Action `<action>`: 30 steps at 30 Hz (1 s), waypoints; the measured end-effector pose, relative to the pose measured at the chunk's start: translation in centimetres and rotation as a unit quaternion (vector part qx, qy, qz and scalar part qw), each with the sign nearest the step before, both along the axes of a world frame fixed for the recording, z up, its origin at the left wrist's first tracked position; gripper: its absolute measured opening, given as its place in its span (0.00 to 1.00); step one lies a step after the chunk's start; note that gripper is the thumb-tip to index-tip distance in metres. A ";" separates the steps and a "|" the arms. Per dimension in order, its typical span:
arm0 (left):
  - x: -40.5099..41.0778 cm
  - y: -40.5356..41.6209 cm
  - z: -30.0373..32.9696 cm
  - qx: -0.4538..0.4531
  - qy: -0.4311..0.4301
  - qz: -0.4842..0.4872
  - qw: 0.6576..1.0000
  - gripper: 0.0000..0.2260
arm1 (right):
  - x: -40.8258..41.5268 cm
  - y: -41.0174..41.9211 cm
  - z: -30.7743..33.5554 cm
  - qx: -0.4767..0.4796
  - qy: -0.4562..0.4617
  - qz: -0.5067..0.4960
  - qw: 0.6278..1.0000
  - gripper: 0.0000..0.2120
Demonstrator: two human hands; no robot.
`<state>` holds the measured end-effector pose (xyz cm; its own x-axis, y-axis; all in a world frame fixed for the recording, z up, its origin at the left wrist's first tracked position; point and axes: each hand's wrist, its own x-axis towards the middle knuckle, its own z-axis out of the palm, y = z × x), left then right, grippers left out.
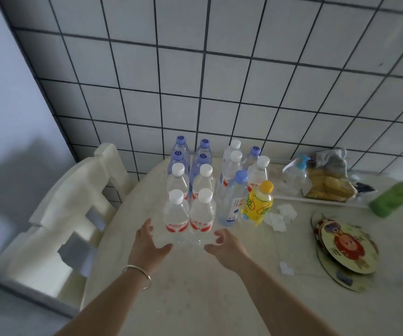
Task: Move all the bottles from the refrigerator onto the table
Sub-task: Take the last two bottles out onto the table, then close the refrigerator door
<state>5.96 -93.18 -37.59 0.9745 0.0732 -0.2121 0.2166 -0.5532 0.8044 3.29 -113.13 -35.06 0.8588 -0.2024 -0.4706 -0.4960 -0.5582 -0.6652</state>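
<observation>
Several bottles stand upright in rows at the back of the cream table [195,287]. Some have white caps and red labels, some have blue caps, and one is yellow [257,203]. The two nearest are clear white-capped bottles, one on the left [176,214] and one on the right [202,214]. My left hand [149,243] is spread open by the base of the left one, with a bangle on its wrist. My right hand [224,246] is open by the base of the right one, fingers curled. Neither hand closes around a bottle. No refrigerator is in view.
A white chair [74,202] stands left of the table. A tiled wall [219,81] rises behind. To the right lie crumpled tissues [280,215], a bag of food [329,183], a blurred green bottle [392,201] and round cartoon mats [346,248].
</observation>
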 end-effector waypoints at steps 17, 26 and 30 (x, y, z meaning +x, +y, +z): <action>-27.3 3.3 8.8 -0.069 -0.154 0.177 0.970 0.27 | -21.8 6.2 7.8 0.039 -0.121 0.178 0.976 0.17; -36.5 7.6 14.7 -0.148 -0.279 0.276 0.908 0.20 | -28.0 12.9 13.7 0.065 -0.212 0.269 0.937 0.14; -39.0 10.1 14.8 -0.164 -0.305 0.334 0.877 0.19 | -29.6 16.2 14.6 0.085 -0.209 0.307 0.924 0.14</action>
<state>-33.01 -83.09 -22.83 0.6772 0.7031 0.2171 -0.1215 -0.1841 0.9754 -26.33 -96.97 -20.44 0.9012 0.4303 -0.0514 0.2003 -0.5189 -0.8311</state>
